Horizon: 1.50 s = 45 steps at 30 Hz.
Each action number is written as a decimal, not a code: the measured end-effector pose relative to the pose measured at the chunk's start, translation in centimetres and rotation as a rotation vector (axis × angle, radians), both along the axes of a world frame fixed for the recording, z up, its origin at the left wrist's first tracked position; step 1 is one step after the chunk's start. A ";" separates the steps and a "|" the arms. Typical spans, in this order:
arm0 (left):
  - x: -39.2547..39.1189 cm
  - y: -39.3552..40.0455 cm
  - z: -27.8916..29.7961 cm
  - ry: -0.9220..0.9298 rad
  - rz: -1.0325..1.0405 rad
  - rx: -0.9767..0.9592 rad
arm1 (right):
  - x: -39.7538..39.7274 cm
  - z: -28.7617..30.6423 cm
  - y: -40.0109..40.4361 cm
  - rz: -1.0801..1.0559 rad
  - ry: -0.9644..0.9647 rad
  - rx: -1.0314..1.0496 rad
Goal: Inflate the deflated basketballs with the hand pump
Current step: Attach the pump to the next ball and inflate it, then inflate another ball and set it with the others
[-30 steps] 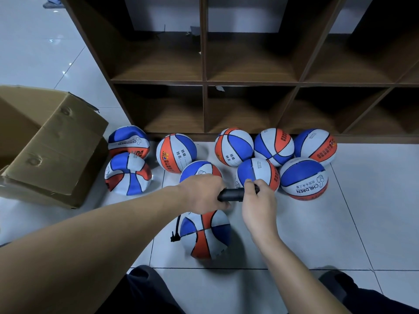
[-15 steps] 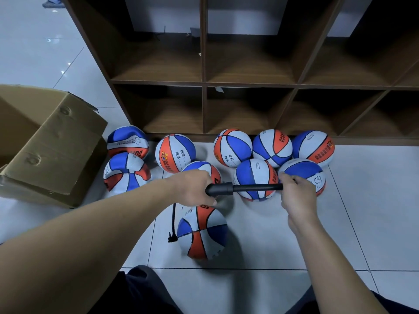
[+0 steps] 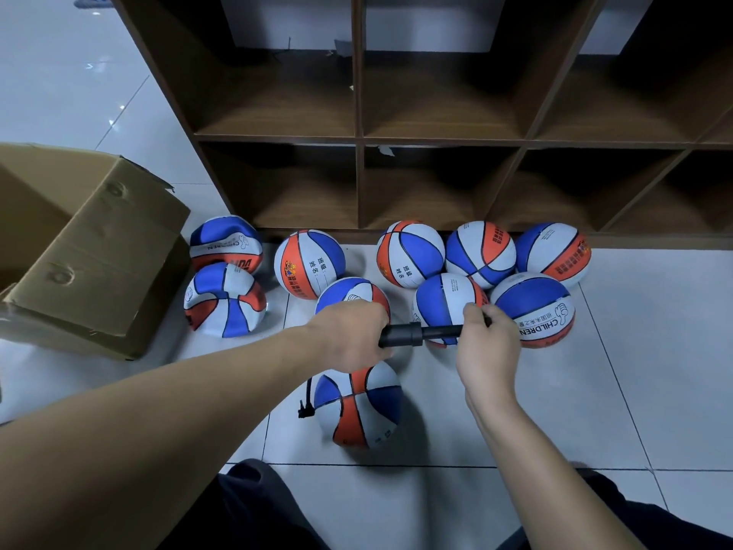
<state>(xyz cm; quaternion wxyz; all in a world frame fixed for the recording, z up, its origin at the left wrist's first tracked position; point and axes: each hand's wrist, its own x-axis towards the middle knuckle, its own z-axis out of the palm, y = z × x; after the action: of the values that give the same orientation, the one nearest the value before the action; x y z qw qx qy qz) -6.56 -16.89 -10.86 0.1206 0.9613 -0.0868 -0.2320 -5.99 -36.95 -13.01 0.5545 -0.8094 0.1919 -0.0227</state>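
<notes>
Left hand (image 3: 351, 331): grip wrapped round the pump (image 3: 400, 335) barrel.
Right hand (image 3: 486, 343): clamped on the pump's handle.
Ball on hose (image 3: 359, 404): on the floor, looks nearly round.
Left to do: two saggy balls (image 3: 224, 299) by the box (image 3: 91, 252).

pump (image 3: 412, 334): black, held level above the floor, rod partly drawn out to the right
hose (image 3: 306, 402): black, hangs to the near ball's left side
near ball (image 3: 359, 404): red, white, blue; on tile below pump
other balls (image 3: 480, 254): nine, clustered before the shelf, some dented
</notes>
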 end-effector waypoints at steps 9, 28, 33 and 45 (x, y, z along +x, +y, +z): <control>-0.7 -0.5 0.2 -0.029 0.008 -0.013 | -2.4 0.5 3.6 0.128 -0.011 -0.031; -3.8 5.6 -1.2 -0.024 0.347 -0.062 | -7.7 -6.7 7.2 0.489 0.127 0.380; -4.3 6.7 -1.7 0.016 0.367 -0.056 | -9.3 -8.8 7.1 1.164 -0.048 -0.400; -5.6 6.1 -4.8 0.090 0.335 0.089 | -7.0 -10.0 0.4 1.033 0.137 -0.889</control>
<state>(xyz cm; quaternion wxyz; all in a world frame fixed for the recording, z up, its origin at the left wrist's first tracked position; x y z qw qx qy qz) -12.11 -10.77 -15.64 0.1186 0.9554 0.0904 -0.2549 -12.96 -36.54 -23.00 0.0960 -0.9475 -0.2120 0.2194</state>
